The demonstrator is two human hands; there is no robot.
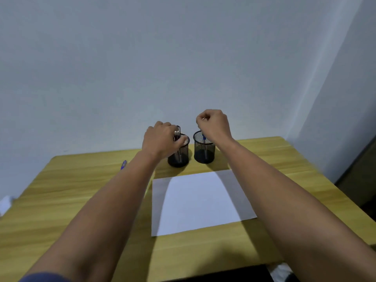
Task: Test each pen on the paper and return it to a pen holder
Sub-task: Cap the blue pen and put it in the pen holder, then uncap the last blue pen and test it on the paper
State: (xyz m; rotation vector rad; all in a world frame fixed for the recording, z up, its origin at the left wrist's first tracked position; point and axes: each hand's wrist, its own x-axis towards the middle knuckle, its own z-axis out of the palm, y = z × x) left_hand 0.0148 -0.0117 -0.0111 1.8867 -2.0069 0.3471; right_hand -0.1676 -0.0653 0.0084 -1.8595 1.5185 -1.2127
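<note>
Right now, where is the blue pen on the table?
The blue pen lies on the table at far left, just beyond the left forearm, left of both holders.

2 black wire-mesh metal pen holders (pixel 204 147) stand at 12 o'clock on a matt wood-grain table (pixel 61 190); smooth white paper (pixel 199 202) lies before them.

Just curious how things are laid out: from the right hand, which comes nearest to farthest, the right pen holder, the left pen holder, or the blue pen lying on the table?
From the right hand:
1. Right pen holder, directly below it.
2. Left pen holder, under the left hand.
3. Blue pen, far left on the table.
</note>
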